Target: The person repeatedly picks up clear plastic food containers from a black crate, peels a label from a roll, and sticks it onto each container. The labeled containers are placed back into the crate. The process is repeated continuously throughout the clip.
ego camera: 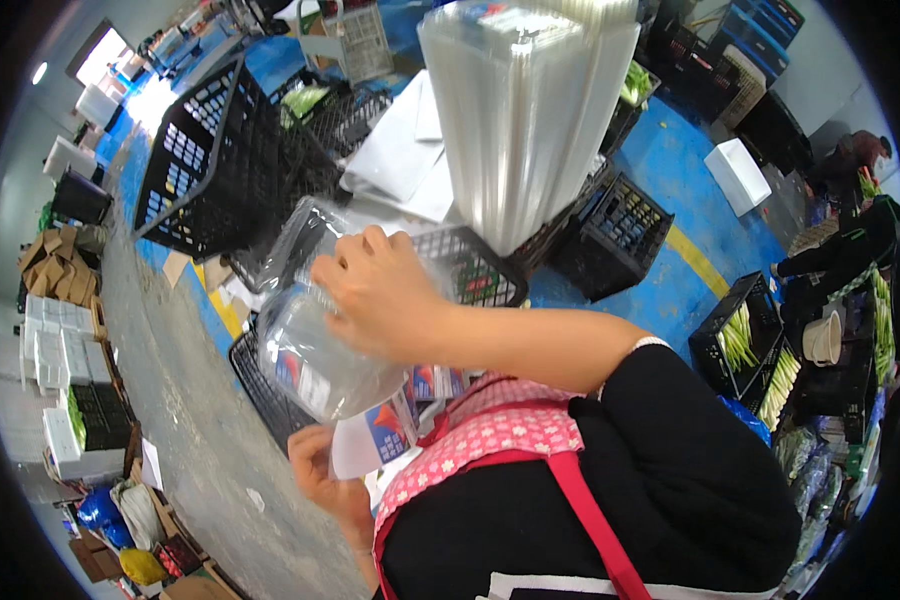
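My right hand (382, 292) reaches across from the right, fingers bent over a clear plastic tray (322, 375). A blue, red and white printed label shows on that tray. Part of the tray is hidden beneath my palm. Beyond my fingertips lies another clear plastic tray (307, 229). Lower down, my left hand (328, 476) pinches a strip of printed labels (371, 442) on pale backing, close to my pink floral apron (487, 435). More labels (435, 381) show behind the strip. A tall nested stack of clear plastic trays (525, 112) stands ahead of me.
Left of the stack are white sheets (401, 161) and a tilted black plastic crate (202, 165). Another black crate (607, 236) stands on the blue floor to the right. A white foam box (737, 176) and crates of green vegetables (739, 337) lie farther right, near another person (847, 247).
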